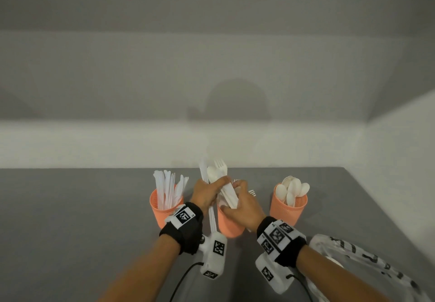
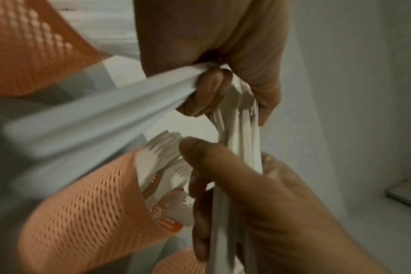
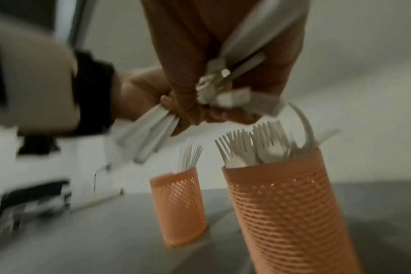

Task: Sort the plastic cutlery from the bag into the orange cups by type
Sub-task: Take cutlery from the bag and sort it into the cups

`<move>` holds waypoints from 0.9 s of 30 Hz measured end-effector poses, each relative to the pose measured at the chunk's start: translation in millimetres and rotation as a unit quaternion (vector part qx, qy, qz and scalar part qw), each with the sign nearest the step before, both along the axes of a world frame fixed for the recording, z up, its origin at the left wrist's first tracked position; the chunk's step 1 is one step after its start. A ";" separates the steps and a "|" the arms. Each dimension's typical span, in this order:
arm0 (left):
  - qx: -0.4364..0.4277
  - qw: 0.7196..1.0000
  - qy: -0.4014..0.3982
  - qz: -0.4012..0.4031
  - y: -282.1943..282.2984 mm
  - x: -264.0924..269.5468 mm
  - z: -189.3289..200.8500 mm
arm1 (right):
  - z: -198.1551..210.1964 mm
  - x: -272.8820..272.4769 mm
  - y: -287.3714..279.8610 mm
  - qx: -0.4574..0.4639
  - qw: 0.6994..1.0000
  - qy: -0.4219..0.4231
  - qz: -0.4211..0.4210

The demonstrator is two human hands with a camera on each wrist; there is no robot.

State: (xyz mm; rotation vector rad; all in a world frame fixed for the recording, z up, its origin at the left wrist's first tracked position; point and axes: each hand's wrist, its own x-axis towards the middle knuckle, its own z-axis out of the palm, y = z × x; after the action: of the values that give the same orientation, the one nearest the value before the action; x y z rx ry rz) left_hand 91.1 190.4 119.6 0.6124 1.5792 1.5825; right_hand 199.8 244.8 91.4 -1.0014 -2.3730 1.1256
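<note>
Three orange mesh cups stand in a row on the grey table: the left cup (image 1: 164,210) holds knives, the middle cup (image 1: 229,224) forks, the right cup (image 1: 288,210) spoons. Above the middle cup my left hand (image 1: 211,190) grips a mixed bundle of white cutlery (image 1: 217,174), a fork, a spoon and knives pointing up. My right hand (image 1: 237,198) pinches the handles of the same bundle from the right. The left wrist view shows long white handles (image 2: 242,133) running between both hands over the fork cup (image 2: 82,213). In the right wrist view the fork cup (image 3: 289,213) and knife cup (image 3: 178,209) stand below the hands.
A clear plastic bag (image 1: 367,264) with dark print lies at the lower right, under my right forearm. A pale wall rises right behind the cups. Grey tabletop (image 1: 70,219) stretches to the left; its right edge (image 1: 386,207) runs close to the spoon cup.
</note>
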 end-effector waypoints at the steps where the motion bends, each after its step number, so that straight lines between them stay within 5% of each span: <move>1: 0.009 1.000 0.008 -0.018 -0.7 -1.6 2.5 | 2.7 0.1 2.1 -0.069 0.998 0.007 0.007; 4: 0.016 0.997 0.021 -0.071 -2.1 -5.7 6.6 | 10.6 1.0 5.5 -0.220 0.974 -0.001 0.060; 9: 0.010 0.992 0.033 -0.122 2.0 -12.0 5.2 | 11.4 1.9 -1.7 -0.456 0.884 0.086 0.062; 12: 0.012 0.991 0.040 -0.126 -0.5 -9.3 12.2 | 6.5 -2.5 -3.2 -0.432 0.891 0.132 0.031; 18: 0.025 0.998 0.051 0.034 3.5 -9.6 5.1 | -0.6 -9.1 4.4 -0.279 0.939 0.180 -0.090; 22: 0.031 0.998 0.053 0.003 0.7 1.0 -0.1 | -12.3 -13.3 11.1 -0.140 0.973 0.141 -0.114; 27: -0.004 0.995 0.098 0.005 7.0 8.3 -10.0 | -17.1 -18.5 7.1 -0.097 0.982 0.140 -0.080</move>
State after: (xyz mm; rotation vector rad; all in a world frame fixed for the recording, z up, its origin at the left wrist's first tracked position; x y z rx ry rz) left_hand 99.4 197.4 109.6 0.7760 1.7341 1.5615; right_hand 181.3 252.0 74.4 -1.0013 -1.9562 1.3563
